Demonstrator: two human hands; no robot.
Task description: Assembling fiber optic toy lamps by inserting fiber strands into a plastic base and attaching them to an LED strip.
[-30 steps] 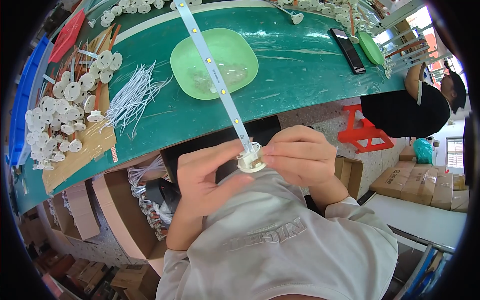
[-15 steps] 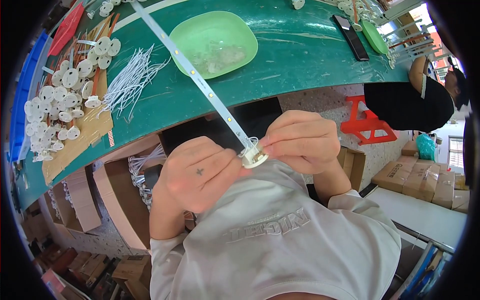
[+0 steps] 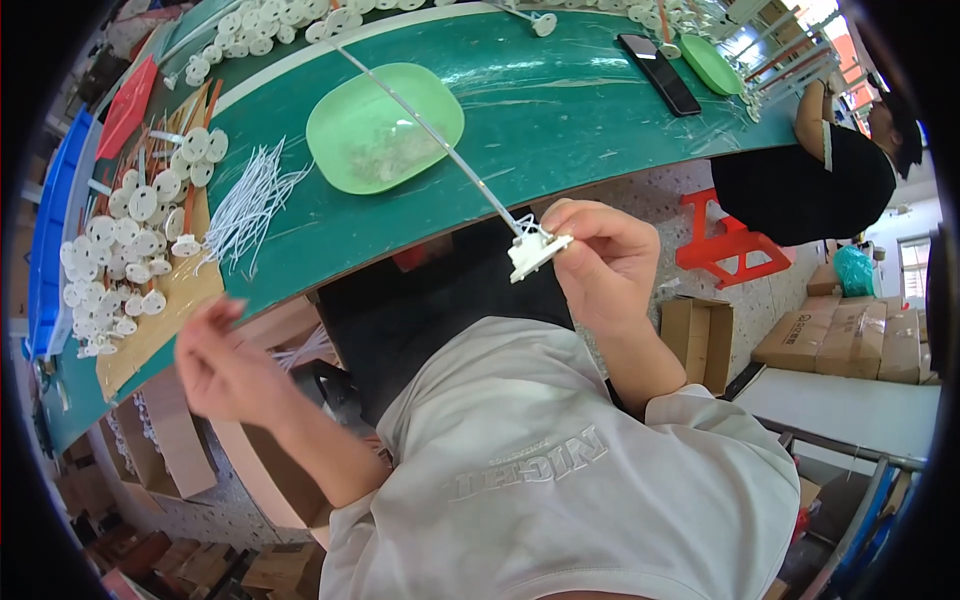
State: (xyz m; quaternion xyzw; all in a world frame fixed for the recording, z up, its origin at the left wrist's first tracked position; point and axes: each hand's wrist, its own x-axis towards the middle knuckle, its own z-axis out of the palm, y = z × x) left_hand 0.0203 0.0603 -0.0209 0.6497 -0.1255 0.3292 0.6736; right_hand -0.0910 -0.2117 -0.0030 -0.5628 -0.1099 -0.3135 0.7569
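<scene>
My right hand [image 3: 606, 262] pinches the white round end base [image 3: 535, 250] of an LED strip between thumb and fingers, above my lap. Short white wires loop where the base meets the narrow strip [image 3: 440, 140]. The strip slants away to the far left, passing over the green bowl [image 3: 335, 140], and is turned nearly edge-on. My left hand [image 3: 222, 365] is off to the left near the table's front edge, blurred, with loose, parted fingers and nothing visible in them. The nearest thing to it is a cardboard sheet [image 3: 165, 335] bearing several white round bases [image 3: 125, 235].
A bundle of white wires [image 3: 255, 205] lies on the green table [image 3: 540, 110] left of the bowl. A phone [image 3: 660, 75] and a smaller green dish [image 3: 712, 66] are at the far right. Beyond a red stool [image 3: 725, 245] sits another person [image 3: 810, 190]. Open cartons [image 3: 697, 345] stand below.
My left hand has let go of the base and swung left toward the table edge. My right hand keeps hold of it, tilted and raised slightly; the strip has turned edge-on.
</scene>
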